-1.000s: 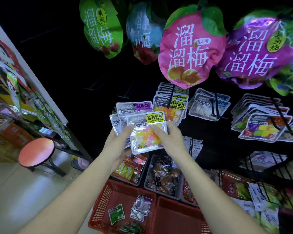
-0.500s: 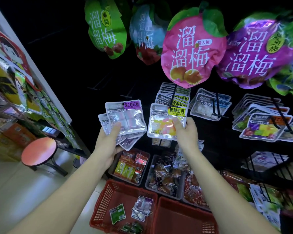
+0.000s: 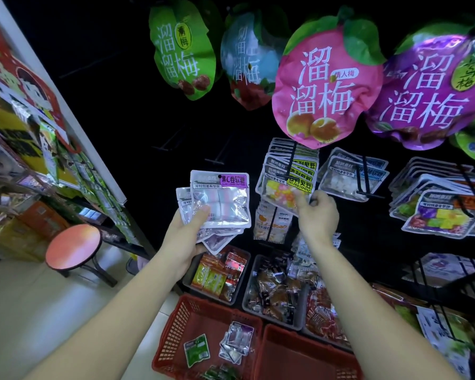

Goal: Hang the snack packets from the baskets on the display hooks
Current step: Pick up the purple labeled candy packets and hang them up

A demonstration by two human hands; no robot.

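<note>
My left hand (image 3: 188, 234) grips a small stack of silvery candy packets (image 3: 220, 200); the front one has a purple label. My right hand (image 3: 317, 215) pinches the lower edge of a yellow-labelled packet of coloured candies (image 3: 281, 189). That packet sits at the front of a row of like packets on a black display hook (image 3: 291, 157). Below, a red basket (image 3: 176, 325) holds a green packet (image 3: 196, 349) and several silvery ones (image 3: 236, 344). A second red basket (image 3: 299, 355) stands to its right.
Large plum bags (image 3: 327, 89) hang overhead. More hooks with packets (image 3: 351, 174) fill the black wall to the right. Grey bins of snacks (image 3: 274, 286) sit under the hooks. A round orange stool (image 3: 73, 246) stands on the floor at left beside a shelf.
My right hand took the yellow-labelled packet off the stack in my left hand and carried it right and up to the hook row. My left hand stayed holding the rest.
</note>
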